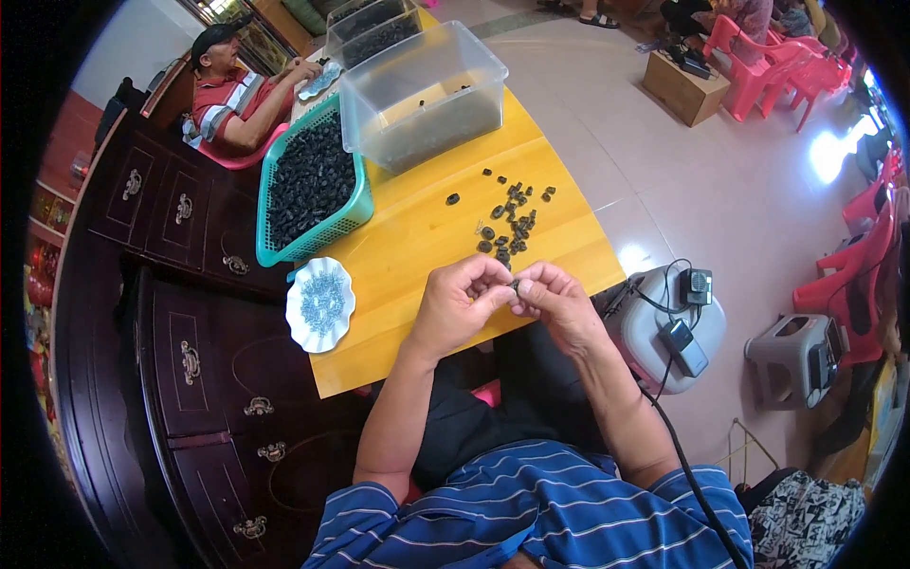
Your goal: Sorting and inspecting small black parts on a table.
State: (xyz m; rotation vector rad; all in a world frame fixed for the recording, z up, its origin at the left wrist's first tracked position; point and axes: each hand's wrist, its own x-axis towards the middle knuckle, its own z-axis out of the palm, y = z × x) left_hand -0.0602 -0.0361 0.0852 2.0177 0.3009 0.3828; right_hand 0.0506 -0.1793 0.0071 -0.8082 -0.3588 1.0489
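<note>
Over the near edge of the yellow table [417, 256], my left hand [457, 302] and my right hand [557, 302] meet fingertip to fingertip. Between their pinched thumbs and forefingers is a small black part [515, 284], mostly covered by the fingers. Just beyond my hands lies a loose scatter of small black parts [520, 226], some of them ring-shaped. To the left, a white scalloped dish [296, 318] holds many small shiny metal pieces [323, 302]. A green plastic basket [357, 211] behind it is heaped with black parts [308, 185].
A clear plastic bin [427, 133] stands at the table's far end, more bins behind it. Another person [242, 104] sits at the far left. Dark drawers [199, 351] line the left side. On the right, a grey stool [654, 322] bears cabled devices; pink chairs [853, 275] stand beyond.
</note>
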